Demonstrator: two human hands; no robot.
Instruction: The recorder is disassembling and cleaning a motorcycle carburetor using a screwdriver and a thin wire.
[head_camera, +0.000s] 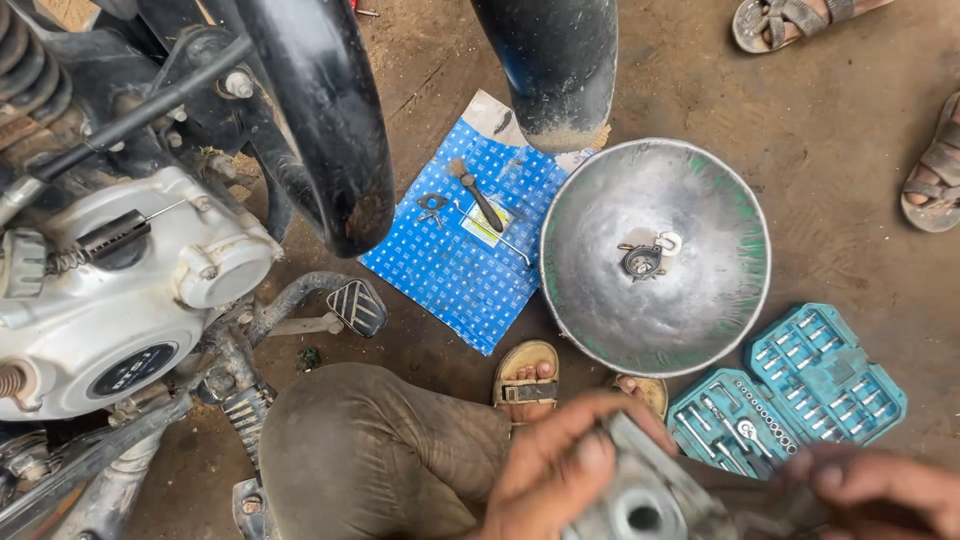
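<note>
Two bare hands hold a grey metal engine part low over the dirt floor.

The left hand (560, 465) has its grip clenched on the grey metal part (645, 500), fingers curled over its upper edge; the right hand (880, 490) meets the same part from the other side, though blur hides whether its grip is clasped or merely resting. Just beyond the right hand an open teal socket set (800, 390) lies on the floor (830, 120). Just past the left hand, a sandalled foot (525, 375) and a bent knee (370, 440). Farther out sits a wide metal bowl (700, 300) holding small parts (648, 255), with a blue patterned sheet (450, 260) carrying tools to its left. The motorcycle engine (110, 290) stands far left.
</note>
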